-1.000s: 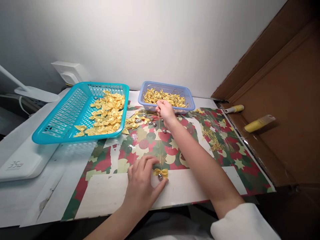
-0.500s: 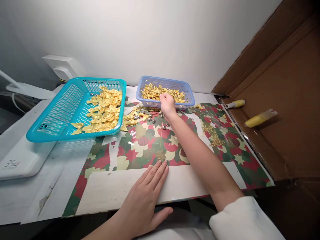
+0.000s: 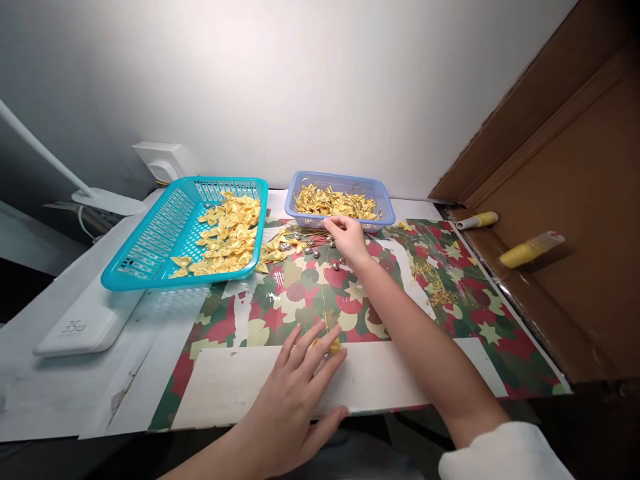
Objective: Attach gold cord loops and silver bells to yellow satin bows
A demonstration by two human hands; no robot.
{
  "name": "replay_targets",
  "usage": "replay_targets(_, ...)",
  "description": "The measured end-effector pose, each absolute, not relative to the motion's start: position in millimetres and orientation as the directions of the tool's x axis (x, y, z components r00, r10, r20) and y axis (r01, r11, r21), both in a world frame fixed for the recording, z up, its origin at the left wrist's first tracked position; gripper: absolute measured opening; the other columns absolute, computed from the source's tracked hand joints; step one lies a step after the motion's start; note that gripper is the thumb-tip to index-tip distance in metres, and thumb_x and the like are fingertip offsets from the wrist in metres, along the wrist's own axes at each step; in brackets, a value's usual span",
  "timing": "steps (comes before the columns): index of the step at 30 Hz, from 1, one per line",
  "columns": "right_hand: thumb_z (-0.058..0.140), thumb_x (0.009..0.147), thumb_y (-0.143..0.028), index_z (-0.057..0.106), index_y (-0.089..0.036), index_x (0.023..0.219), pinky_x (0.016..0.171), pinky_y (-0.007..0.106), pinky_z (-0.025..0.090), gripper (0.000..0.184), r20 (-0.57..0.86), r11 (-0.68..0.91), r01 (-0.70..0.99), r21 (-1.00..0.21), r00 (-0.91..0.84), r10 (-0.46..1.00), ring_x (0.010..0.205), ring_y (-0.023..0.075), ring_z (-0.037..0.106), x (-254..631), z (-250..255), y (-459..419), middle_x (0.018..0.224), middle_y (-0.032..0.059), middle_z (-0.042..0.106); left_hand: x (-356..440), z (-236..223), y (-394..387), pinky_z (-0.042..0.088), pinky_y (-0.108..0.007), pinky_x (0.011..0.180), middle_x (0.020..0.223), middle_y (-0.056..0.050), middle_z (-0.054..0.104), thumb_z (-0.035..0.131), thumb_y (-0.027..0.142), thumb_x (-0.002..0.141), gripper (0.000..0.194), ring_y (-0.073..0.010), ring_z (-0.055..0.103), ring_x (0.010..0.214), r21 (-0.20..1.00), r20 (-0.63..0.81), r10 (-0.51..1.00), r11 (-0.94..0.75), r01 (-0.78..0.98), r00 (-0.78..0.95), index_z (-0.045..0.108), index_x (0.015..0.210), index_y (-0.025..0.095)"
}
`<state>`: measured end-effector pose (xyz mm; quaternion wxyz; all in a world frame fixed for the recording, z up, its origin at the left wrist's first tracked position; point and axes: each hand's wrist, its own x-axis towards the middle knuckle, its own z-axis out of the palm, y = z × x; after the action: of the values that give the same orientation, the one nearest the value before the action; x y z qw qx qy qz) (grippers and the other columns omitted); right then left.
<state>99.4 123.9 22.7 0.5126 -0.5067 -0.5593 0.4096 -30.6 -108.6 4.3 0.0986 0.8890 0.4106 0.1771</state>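
My left hand (image 3: 295, 393) lies over the near part of the table with its fingers spread. Beneath its fingertips a yellow ribbon bow (image 3: 334, 345) peeks out, partly covered. A thin gold cord (image 3: 324, 300) runs from there away towards my right hand (image 3: 347, 240). Thumb and index finger of that hand are pinched at the cord's far end, just before the front of the lilac basket (image 3: 340, 179). Bows with gold cords (image 3: 340, 203) fill this basket. Small silver bells (image 3: 313, 253) lie beside and left of my right hand.
A turquoise basket (image 3: 150, 285) of yellow bows (image 3: 235, 230) stands at the left, over a white device (image 3: 75, 333). Loose bows (image 3: 273, 250) lie beside it. Short gold pieces (image 3: 433, 283) are scattered at the right, near a cardboard wall (image 3: 560, 147) with two tubes (image 3: 533, 250).
My left fingers have spread apart, and the yellow bow now shows beneath them. My right hand has come slightly nearer, off the lilac basket's rim. The whole view has shifted a little.
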Motion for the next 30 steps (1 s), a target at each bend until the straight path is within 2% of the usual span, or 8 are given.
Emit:
replay_targets(3,0.062,0.075,-0.025,0.063,-0.019,0.064,0.064,0.026,0.043,0.013,0.167,0.147,0.24,-0.96,0.064,0.984,0.062,0.0135,0.055,104,18,120,0.063,-0.0017,0.062,-40,8,-99,0.034,-0.049,0.106,0.136,-0.008,0.056,0.055,0.022,0.084,0.038,-0.0309,0.044,0.127,0.351,0.307,0.774,-0.633,0.69,0.553,0.058,0.122,0.022)
replay_targets(8,0.062,0.073,-0.026,0.064,-0.019,0.063,0.065,0.028,0.043,0.012,0.184,0.135,0.396,-0.908,0.088,0.979,0.062,0.016,0.057,112,10,115,0.062,-0.0001,0.064,-59,15,-76,0.044,-0.045,0.091,0.113,-0.01,0.065,0.053,0.02,0.087,0.017,-0.0281,0.055,0.107,0.325,0.363,0.825,-0.548,0.771,0.433,0.064,0.1,0.02)
replay_targets(11,0.062,0.071,-0.024,0.066,-0.018,0.062,0.064,0.028,0.044,0.011,0.174,0.117,0.453,-0.884,0.088,0.981,0.06,0.0163,0.058,114,7,115,0.06,0.0006,0.065,-67,16,-57,0.048,-0.04,0.079,0.103,-0.009,0.066,0.049,0.019,0.089,0.015,-0.0259,0.057,0.095,0.31,0.323,0.858,-0.495,0.812,0.4,0.064,0.095,0.018)
replay_targets(15,0.064,0.069,-0.024,0.065,-0.018,0.06,0.064,0.028,0.044,0.011,0.163,0.109,0.468,-0.877,0.076,0.984,0.059,0.0165,0.058,116,5,114,0.059,0.0011,0.065,-66,18,-35,0.048,-0.039,0.076,0.1,-0.009,0.066,0.048,0.023,0.091,0.017,-0.0252,0.057,0.091,0.303,0.283,0.867,-0.486,0.82,0.41,0.063,0.096,0.017)
replay_targets(19,0.062,0.07,-0.023,0.063,-0.018,0.062,0.063,0.027,0.044,0.01,0.178,0.14,0.413,-0.9,0.056,0.982,0.06,0.0156,0.058,118,8,112,0.061,0.0006,0.064,-53,26,-30,0.046,-0.038,0.074,0.095,-0.007,0.063,0.056,0.035,0.087,0.02,-0.024,0.057,0.087,0.393,0.206,0.864,-0.503,0.77,0.459,0.061,0.096,0.018)
replay_targets(22,0.059,0.075,-0.026,0.061,-0.017,0.067,0.064,0.026,0.045,0.012,0.207,0.181,0.325,-0.928,0.045,0.977,0.062,0.014,0.057,121,17,110,0.065,-0.0001,0.064,-44,30,-35,0.045,-0.035,0.066,0.086,-0.005,0.06,0.062,0.038,0.08,0.023,-0.022,0.056,0.078,0.473,0.064,0.877,-0.446,0.76,0.475,0.058,0.091,0.018)
replay_targets(25,0.058,0.078,-0.029,0.059,-0.017,0.073,0.067,0.025,0.047,0.013,0.232,0.219,0.226,-0.949,0.034,0.972,0.065,0.0122,0.057,123,31,109,0.07,-0.0005,0.063,-40,28,-40,0.044,-0.033,0.063,0.084,-0.004,0.059,0.066,0.037,0.077,0.022,-0.0205,0.055,0.074,0.524,-0.04,0.903,-0.345,0.778,0.427,0.057,0.086,0.018)
replay_targets(30,0.06,0.08,-0.03,0.058,-0.018,0.076,0.063,0.022,0.045,0.012,0.253,0.252,0.027,-0.967,0.024,0.967,0.065,0.0091,0.055,127,54,105,0.07,-0.0028,0.059,-38,22,-51,0.045,-0.03,0.071,0.087,-0.003,0.063,0.061,0.025,0.082,0.007,-0.0192,0.058,0.083,0.632,-0.028,0.824,-0.425,0.648,0.567,0.06,0.076,0.02)
